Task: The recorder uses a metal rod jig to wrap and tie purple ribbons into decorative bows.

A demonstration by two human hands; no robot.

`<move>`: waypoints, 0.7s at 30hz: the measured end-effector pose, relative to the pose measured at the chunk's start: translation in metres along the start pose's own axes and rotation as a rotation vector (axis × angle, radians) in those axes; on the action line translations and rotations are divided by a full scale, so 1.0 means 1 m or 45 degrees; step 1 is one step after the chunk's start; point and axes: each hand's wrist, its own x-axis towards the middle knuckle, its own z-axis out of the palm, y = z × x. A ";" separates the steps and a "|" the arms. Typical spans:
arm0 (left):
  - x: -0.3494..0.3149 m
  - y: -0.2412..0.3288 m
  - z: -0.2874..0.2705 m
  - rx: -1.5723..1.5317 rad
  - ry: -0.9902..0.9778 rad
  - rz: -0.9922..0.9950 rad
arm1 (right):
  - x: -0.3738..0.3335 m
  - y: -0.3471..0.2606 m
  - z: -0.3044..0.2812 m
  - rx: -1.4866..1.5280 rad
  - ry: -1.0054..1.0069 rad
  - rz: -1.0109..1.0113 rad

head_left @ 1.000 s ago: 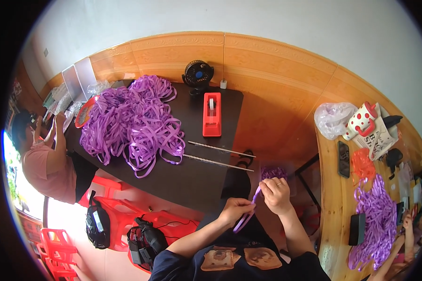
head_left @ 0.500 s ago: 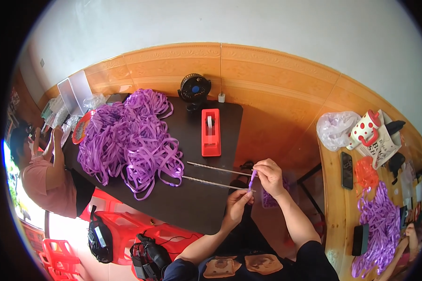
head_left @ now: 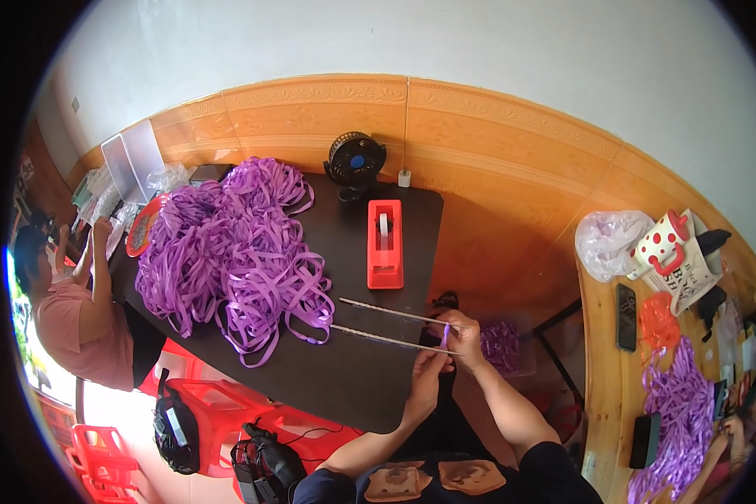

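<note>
Two thin metal rods, the far rod and the near rod, lie side by side over the black table and stick out past its right edge. A short piece of purple ribbon spans between their free ends. My right hand pinches the ribbon near the far rod's tip. Close below, my left hand is closed at the near rod, fingertips against the ribbon's lower end. My fingers partly hide how the ribbon sits on the rods.
A large heap of purple ribbon covers the table's left part. Behind the rods stand a red tape dispenser and a black fan. A clear bin with purple pieces sits below, right of my hands. A person works at far left.
My right hand has come down and slightly left, bringing the ribbon from upright above the near rod to lie between both rods. My left hand has shifted slightly down.
</note>
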 end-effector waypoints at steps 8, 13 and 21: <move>-0.084 0.015 -0.018 0.266 -0.108 -0.304 | -0.083 -0.027 0.004 0.228 -0.090 0.728; -0.116 0.047 -0.036 0.281 -0.257 -0.306 | -0.115 -0.065 0.007 0.360 -0.181 0.802; -0.129 0.076 -0.057 0.642 -0.347 -0.365 | -0.175 -0.103 0.016 1.057 -0.207 1.057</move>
